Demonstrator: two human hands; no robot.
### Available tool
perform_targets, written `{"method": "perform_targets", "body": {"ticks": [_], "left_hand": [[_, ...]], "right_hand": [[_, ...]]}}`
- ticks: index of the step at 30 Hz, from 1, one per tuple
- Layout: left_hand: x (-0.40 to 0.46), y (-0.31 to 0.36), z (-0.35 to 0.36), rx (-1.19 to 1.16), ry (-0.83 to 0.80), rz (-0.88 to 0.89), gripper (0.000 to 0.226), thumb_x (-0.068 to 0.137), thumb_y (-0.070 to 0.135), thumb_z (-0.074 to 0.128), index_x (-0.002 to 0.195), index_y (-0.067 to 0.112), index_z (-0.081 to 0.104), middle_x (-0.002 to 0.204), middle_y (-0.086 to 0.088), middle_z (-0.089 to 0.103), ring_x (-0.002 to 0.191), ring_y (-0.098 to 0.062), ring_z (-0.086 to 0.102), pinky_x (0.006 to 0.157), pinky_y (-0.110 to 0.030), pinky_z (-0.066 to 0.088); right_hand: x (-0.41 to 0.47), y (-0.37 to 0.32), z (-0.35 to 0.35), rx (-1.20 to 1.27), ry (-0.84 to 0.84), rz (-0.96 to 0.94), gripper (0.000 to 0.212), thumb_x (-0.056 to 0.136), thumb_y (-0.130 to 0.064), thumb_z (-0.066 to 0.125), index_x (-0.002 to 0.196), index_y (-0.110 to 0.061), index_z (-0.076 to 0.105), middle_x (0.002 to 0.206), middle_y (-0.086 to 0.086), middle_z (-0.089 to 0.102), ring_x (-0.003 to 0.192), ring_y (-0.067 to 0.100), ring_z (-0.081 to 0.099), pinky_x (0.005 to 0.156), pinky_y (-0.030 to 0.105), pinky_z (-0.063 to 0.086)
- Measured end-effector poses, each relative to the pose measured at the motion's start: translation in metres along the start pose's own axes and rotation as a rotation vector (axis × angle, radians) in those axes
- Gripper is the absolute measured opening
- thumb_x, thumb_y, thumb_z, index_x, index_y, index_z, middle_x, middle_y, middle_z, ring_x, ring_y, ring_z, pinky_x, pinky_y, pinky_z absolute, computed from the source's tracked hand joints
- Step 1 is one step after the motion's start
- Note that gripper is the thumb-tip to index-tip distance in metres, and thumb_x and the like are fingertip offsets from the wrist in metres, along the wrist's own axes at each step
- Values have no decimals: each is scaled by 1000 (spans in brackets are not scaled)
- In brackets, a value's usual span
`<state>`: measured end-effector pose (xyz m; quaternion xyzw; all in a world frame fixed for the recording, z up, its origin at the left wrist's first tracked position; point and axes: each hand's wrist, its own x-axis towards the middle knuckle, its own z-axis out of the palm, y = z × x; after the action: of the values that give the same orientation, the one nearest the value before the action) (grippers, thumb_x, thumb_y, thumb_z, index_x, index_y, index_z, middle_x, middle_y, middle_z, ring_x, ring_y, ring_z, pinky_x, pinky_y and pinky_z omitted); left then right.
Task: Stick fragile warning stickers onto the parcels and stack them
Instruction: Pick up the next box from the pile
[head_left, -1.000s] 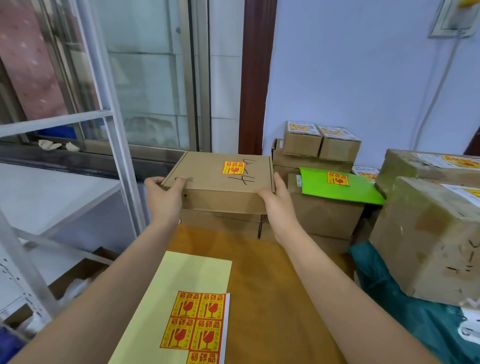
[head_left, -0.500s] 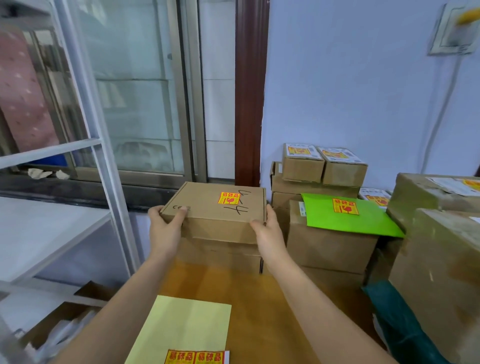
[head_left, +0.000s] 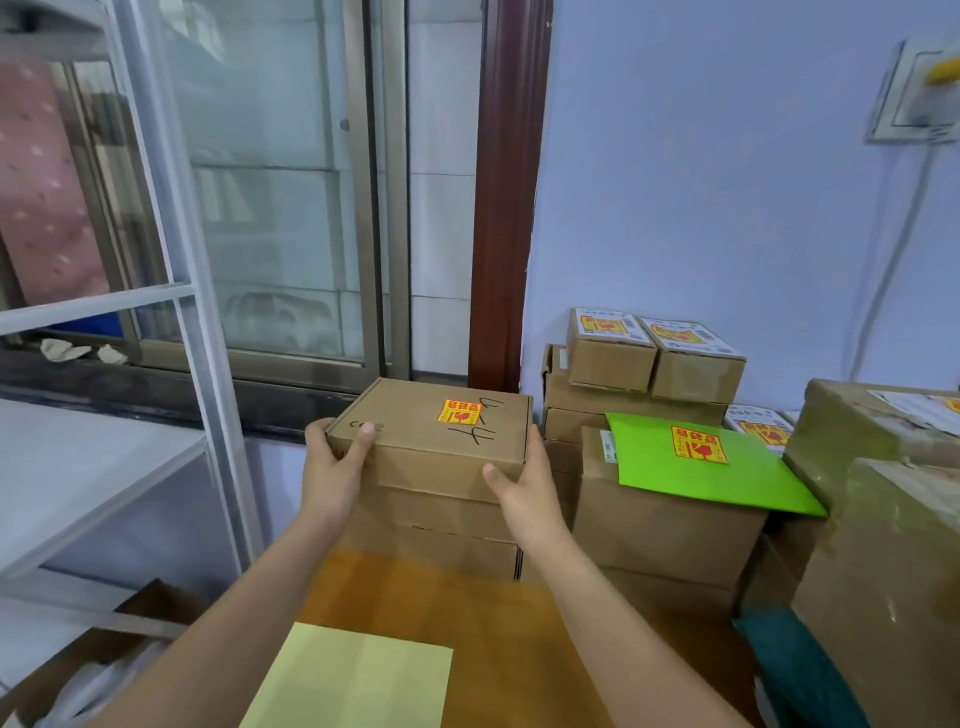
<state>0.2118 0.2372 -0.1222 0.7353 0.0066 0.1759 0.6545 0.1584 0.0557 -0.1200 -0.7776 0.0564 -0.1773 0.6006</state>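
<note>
Step in hand: setting the stickered parcel down on the stack of brown boxes at the far edge of the table.
Left grip: the left hand holds the parcel's near left corner, thumb over the top edge.
Right grip: the right hand clasps the near right corner, thumb against the front face.
Parcel: between the two grips, level, its underside seemingly on or just above the box beneath; contact cannot be told.
Sticker: the fragile sticker sits beyond the grips on the lid, beside handwriting.
Doing it well: the person should square the edges with the box below, then let go with both hands together.
Risk: the green envelope, just right of the right grip, could be nudged.
Behind the grips: the yellow backing sheet lies nearer the person.
</note>
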Motion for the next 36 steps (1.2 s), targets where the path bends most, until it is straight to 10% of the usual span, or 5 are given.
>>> {"method": "perform_targets", "body": {"ticks": [36], "left_hand": [[-76,10,-29,173,77,70,49,92,31,59,134,10,42,138,-10,46,127,-27,43,102,-43,38]], "right_hand": [[-83,-9,-48,-245,42,-33,60,95,-8,52,149,-11,26,153,4,30,140,18,30,112,24,23]]}}
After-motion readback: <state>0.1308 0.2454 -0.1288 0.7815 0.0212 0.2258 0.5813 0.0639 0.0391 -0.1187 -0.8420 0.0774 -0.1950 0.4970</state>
